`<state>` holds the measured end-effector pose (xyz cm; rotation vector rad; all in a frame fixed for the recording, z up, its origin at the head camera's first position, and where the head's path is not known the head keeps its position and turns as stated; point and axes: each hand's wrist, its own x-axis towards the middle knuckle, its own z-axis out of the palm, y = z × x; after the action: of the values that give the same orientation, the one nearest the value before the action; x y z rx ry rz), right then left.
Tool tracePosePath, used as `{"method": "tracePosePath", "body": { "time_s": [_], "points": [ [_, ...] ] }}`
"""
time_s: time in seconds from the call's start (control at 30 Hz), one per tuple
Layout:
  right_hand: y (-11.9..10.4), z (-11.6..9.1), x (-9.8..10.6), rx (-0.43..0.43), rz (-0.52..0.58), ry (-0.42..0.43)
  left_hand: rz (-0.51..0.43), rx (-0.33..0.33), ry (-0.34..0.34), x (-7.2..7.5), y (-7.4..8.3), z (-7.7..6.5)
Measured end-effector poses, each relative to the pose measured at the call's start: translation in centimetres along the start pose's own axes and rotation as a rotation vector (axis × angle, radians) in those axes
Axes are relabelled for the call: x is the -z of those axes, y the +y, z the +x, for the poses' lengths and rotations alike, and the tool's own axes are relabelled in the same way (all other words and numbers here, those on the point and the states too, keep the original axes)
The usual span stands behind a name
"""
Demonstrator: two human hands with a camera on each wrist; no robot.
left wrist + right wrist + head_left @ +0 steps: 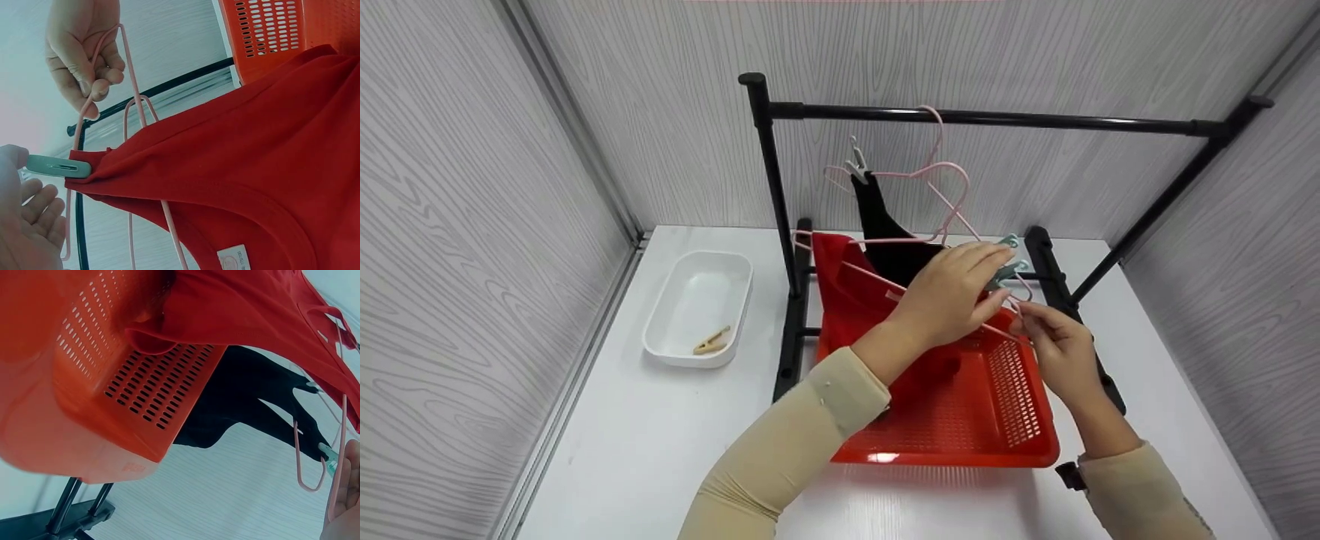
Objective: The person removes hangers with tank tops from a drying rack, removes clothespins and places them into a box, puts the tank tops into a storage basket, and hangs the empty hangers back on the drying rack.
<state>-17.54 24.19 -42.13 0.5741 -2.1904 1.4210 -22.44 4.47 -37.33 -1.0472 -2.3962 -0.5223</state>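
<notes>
A red garment (855,292) with a white label hangs from a pink wire hanger (904,241) above the red basket. My left hand (949,292) holds a green clothespin (59,166), which sits over the garment's strap and the hanger wire in the left wrist view. Beside it, my right hand (1057,349) pinches the end of the same hanger between thumb and fingers. Behind, a black garment (877,217) hangs on a second pink hanger (939,135) hooked over the bar. A grey clothespin (857,165) and a green clip (329,458) fasten its straps.
A black rack's bar (1035,120) runs across the back, with its feet on the white table. The red perforated basket (945,456) stands between the feet, under the garments. To the left, a white tray (697,274) contains wooden clothespins (711,341).
</notes>
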Motion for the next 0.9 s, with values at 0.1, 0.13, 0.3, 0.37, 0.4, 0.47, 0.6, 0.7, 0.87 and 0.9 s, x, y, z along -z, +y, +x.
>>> {"method": "tracePosePath", "body": {
  "time_s": [0.1,0.13,0.3,0.37,0.4,0.47,0.6,0.7,0.87,0.9],
  "points": [
    [0.0,0.0,0.0,0.007,-0.011,-0.003,0.009,-0.002,-0.036,0.0,-0.2,0.0],
    [0.0,0.0,0.0,0.011,-0.015,-0.003,0.010,-0.003,-0.047,0.0,-0.3,0.0],
    [-0.2,0.0,-0.1,0.014,-0.034,-0.002,0.007,-0.023,-0.057,0.0,-0.4,0.0],
    [-0.2,-0.1,-0.1,0.007,-0.042,-0.002,0.001,-0.025,-0.051,0.0,-0.4,0.1],
    [-0.1,-0.1,-0.1,0.005,-0.048,-0.002,0.000,-0.025,-0.050,0.0,-0.4,0.1],
    [0.3,-0.2,-0.1,-0.001,-0.052,0.000,-0.006,-0.021,-0.052,0.0,-0.3,0.1],
    [2.0,-0.4,-0.1,-0.004,-0.049,0.008,-0.013,-0.015,-0.060,0.0,-0.3,0.2],
    [3.0,-0.6,0.0,-0.011,-0.038,0.015,-0.016,-0.016,-0.064,0.0,-0.2,0.2],
    [3.2,-0.6,0.0,-0.015,-0.019,0.018,-0.020,-0.018,-0.063,0.0,-0.2,0.2],
    [3.2,-0.6,0.0,-0.012,-0.019,0.017,-0.024,-0.017,-0.059,0.0,-0.2,0.2]
  ]
}}
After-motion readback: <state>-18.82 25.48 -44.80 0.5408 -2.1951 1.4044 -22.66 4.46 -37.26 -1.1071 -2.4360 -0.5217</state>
